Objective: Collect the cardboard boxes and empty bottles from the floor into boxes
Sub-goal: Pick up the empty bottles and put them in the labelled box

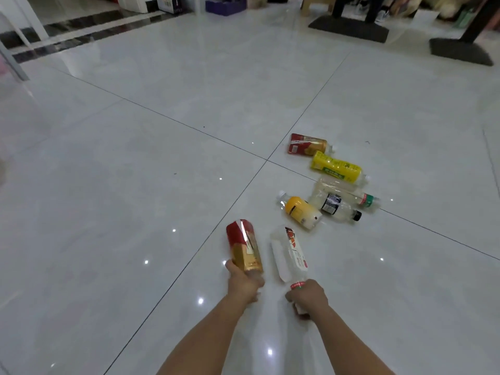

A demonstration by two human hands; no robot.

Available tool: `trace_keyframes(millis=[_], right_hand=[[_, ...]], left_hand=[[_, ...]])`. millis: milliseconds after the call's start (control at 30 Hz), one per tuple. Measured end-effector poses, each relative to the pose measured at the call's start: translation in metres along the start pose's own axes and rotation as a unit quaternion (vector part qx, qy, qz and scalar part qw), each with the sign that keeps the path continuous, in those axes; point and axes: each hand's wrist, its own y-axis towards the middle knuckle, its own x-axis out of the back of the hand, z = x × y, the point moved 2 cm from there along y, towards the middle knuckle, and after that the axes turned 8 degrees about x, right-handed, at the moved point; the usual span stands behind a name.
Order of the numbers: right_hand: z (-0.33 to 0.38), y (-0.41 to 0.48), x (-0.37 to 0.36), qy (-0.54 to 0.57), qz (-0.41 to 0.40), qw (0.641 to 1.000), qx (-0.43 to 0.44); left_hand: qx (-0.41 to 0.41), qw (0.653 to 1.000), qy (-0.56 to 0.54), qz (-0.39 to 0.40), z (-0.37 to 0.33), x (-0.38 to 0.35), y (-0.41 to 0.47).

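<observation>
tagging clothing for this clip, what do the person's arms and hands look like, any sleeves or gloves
The left forearm and the right forearm are bare down to the picture's lower edge, with no sleeve in view. The left hand and the right hand wear no gloves. No watch, bracelet or ring shows, though parts of both hands are hidden and a little blurred.

Glossy white tile floor point(151, 109) (light glints scattered); dark stripe point(81, 32) far left; two black bases point(349, 29) far right.
</observation>
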Motion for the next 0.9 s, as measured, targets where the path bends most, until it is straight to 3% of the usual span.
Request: trace_keyframes(millis=[100, 167, 333, 467, 567, 700, 800, 900], right_hand=[[-0.006, -0.013, 0.026, 0.039, -0.017, 0.999, -0.005], [-0.011, -0.022, 0.052, 0.064, -0.036, 0.997, -0.009], [-0.012, -0.045, 0.150, 0.156, -0.116, 0.981, 0.025], [-0.041, -0.082, 0.252, 0.250, -0.216, 0.943, 0.038], [-0.097, -0.122, 0.328, 0.355, -0.294, 0.887, 0.019], [-0.203, -0.180, 0.413, 0.470, -0.402, 0.786, -0.012], [-0.299, -0.230, 0.452, 0.524, -0.483, 0.700, -0.055], [-0.395, -0.281, 0.465, 0.547, -0.555, 0.615, -0.122]], left_hand=[[0.095, 0.966, -0.222, 0.088, -0.012, -0.034, -0.010], [0.105, 0.943, -0.291, 0.122, -0.022, -0.052, -0.021], [0.014, 0.943, -0.280, 0.179, -0.069, -0.108, -0.071], [-0.071, 0.941, -0.246, 0.220, -0.125, -0.171, -0.127], [-0.087, 0.943, -0.146, 0.286, -0.146, -0.249, -0.189], [-0.106, 0.920, 0.012, 0.378, -0.126, -0.379, -0.285], [-0.141, 0.872, 0.174, 0.434, -0.081, -0.472, -0.365], [-0.184, 0.795, 0.322, 0.480, -0.020, -0.546, -0.443]])
